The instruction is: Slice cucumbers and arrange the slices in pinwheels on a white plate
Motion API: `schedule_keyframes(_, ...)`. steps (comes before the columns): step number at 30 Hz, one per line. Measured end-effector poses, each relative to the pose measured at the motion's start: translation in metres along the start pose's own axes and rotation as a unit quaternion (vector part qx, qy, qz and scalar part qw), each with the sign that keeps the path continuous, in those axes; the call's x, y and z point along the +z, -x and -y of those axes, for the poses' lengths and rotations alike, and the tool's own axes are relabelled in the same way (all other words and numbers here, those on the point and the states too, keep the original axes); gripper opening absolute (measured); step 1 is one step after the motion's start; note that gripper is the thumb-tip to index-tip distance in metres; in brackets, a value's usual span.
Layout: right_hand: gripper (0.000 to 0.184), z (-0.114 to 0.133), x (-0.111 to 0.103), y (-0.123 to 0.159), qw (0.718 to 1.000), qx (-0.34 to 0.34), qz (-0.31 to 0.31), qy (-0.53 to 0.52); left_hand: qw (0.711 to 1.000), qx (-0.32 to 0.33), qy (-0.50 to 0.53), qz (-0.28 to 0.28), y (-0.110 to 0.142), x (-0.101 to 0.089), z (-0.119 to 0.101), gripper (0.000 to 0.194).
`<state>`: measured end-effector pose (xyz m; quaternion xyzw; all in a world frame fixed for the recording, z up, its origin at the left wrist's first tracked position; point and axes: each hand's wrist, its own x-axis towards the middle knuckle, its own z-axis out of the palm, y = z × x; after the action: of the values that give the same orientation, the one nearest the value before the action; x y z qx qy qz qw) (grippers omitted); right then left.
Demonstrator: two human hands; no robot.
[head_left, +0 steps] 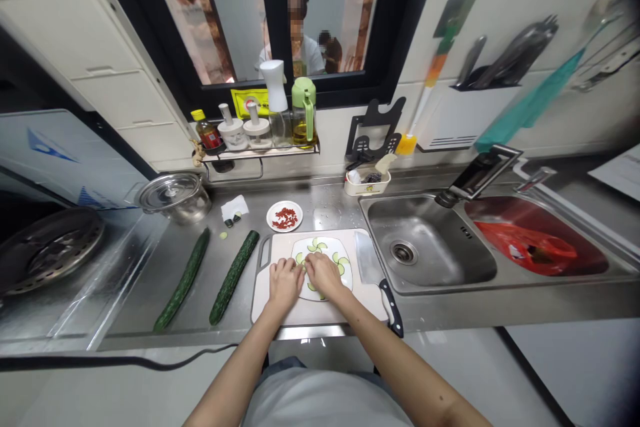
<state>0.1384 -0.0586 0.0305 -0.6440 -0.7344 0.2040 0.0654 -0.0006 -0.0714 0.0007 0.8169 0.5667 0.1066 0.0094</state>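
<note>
Centrally, plate [336,243], knife [371,265] at 3 o'clock, saucer [272,215] at 11, cucumbers [234,277] at 9, axes 7-to-1, left hand [286,282], right hand [325,275] narrowed, hold unclear.

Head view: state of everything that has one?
Left bare hand: curled, grip unclear
Right bare hand: curled, grip unclear
Square white plate: bearing green-edged slices
Pale rectangular cutting board: flat
Black-handled steel knife: lying flat
Two long dark-green cucumbers: lying apart
Round steel pot: lidded
Round white dish: holding red pieces
Red plastic bag: crumpled
Black faucet: no flow visible
</note>
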Motion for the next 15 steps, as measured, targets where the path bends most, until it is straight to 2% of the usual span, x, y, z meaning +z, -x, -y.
schedule_keyframes(4,0.029,-0.005,0.003,0.007,1.0,0.003,-0.016,-0.021,1.0,0.007,0.005,0.005,0.001,0.0,0.003,0.027)
schedule_keyframes(10,0.03,-0.008,0.001,0.014,1.0,0.016,-0.002,-0.002,0.999,0.01,0.032,0.007,0.003,0.002,0.005,0.026)
schedule_keyframes(15,0.031,-0.006,-0.001,0.01,0.999,0.023,0.014,0.031,0.993,-0.031,0.116,-0.014,0.005,0.006,0.009,0.026)
